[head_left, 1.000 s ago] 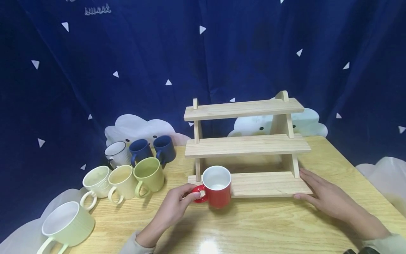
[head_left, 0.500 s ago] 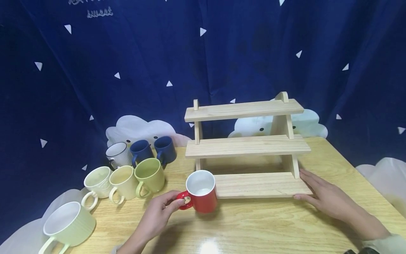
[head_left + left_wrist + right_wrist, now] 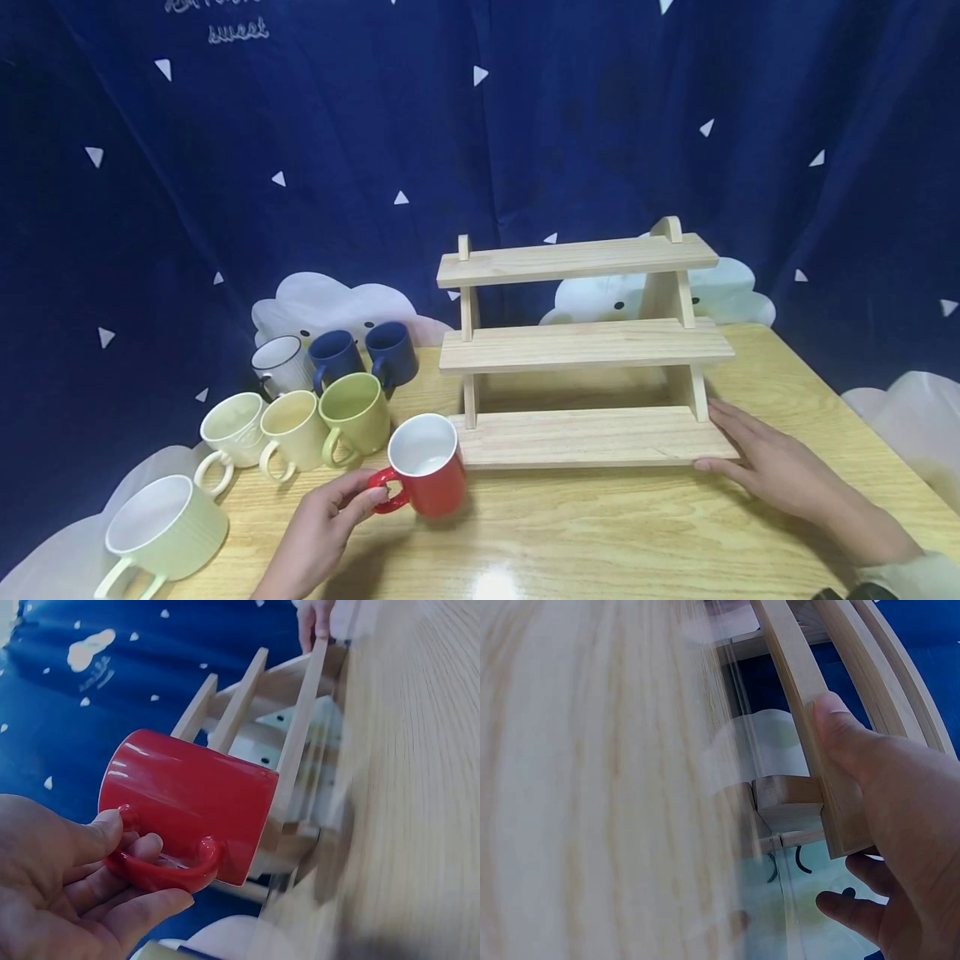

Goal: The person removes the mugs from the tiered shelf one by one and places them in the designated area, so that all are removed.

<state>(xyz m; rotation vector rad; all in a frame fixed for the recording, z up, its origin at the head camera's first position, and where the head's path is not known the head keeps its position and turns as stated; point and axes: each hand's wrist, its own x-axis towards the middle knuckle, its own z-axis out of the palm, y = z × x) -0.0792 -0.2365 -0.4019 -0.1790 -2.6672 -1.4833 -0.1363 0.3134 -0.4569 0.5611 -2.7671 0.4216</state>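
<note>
By its handle, my left hand [image 3: 315, 529] holds a red mug [image 3: 432, 483] with a white inside. The mug is upright, just in front of the left end of the rack's lowest shelf. The left wrist view has thumb and fingers pinching the handle of the mug [image 3: 187, 795], which appears raised off the table. My right hand [image 3: 780, 467] grips the right end of the lowest shelf of a three-tier wooden rack [image 3: 585, 343]. In the right wrist view its thumb [image 3: 836, 720] lies on the shelf board, with the fingers around the board's end.
Left of the rack stand a green mug [image 3: 360, 421], a cream mug [image 3: 300, 442], a pale embossed mug [image 3: 243, 442], two dark blue mugs [image 3: 397, 367] and a white dark-rimmed mug [image 3: 273, 354]. A large pale green mug [image 3: 183, 533] stands nearer. Behind hangs a blue curtain [image 3: 360, 108].
My left hand has carried the red mug leftward and slightly nearer, from before the lowest shelf to beside its left end. The right hand and the rack have stayed in place.
</note>
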